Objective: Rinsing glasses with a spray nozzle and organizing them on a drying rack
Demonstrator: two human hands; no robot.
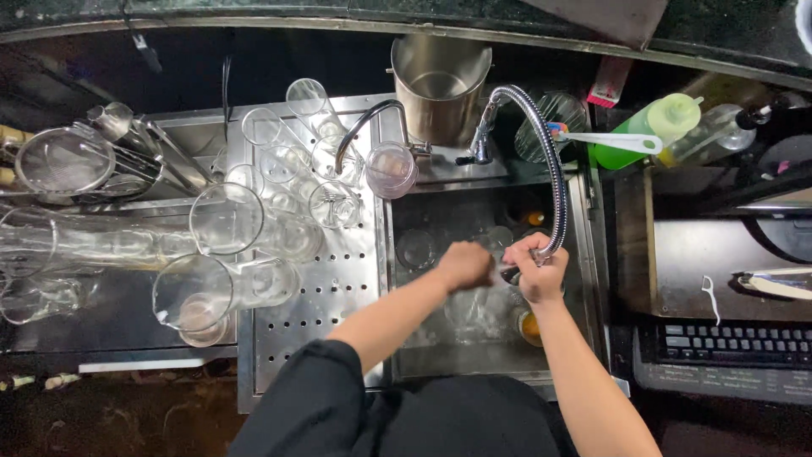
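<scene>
Fingers of right hand (539, 272) wrapped round downward-pointing hose nozzle (511, 272); left hand (463, 264) curled, grip unclear.

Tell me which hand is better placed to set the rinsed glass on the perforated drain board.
Probably the left hand. It is over the sink on the side nearest the perforated drain board, seemingly holding a blurred glass. The right hand grips the flexible spray hose farther away.

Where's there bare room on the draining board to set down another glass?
The perforated draining board is bare along its near half, between the glass pitchers and the sink. Its far half is crowded with upturned glasses. The sink, where the left hand and right hand work, is full.
</scene>
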